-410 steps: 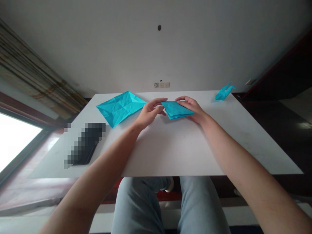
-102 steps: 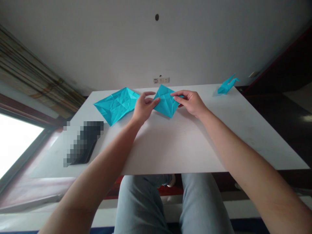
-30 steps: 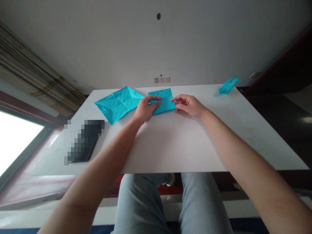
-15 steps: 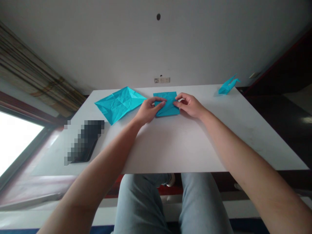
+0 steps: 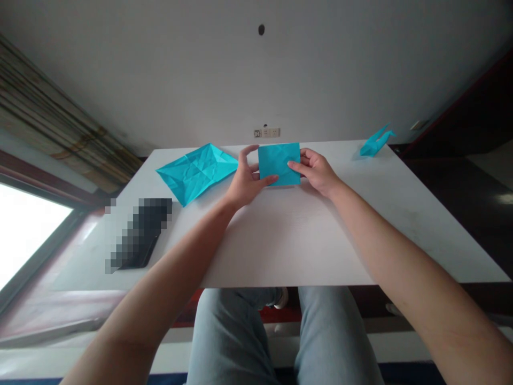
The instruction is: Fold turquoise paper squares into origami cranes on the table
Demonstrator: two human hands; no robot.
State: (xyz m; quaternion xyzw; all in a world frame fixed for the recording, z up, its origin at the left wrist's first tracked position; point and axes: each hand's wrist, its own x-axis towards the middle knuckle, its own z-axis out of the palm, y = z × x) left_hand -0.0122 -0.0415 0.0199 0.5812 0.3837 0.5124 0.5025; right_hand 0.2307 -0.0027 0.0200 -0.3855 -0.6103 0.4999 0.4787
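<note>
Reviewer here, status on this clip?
Left hand, right hand on folded turquoise paper rectangle. Creased turquoise sheet beside left hand. Paper crane far right.

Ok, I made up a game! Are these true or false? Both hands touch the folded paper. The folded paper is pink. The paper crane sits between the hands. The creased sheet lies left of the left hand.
1. The left hand and the right hand both touch the folded paper. True.
2. The folded paper is pink. False: it is blue.
3. The paper crane sits between the hands. False: it is near the far edge of the table, to the right of the right hand.
4. The creased sheet lies left of the left hand. True.
</note>
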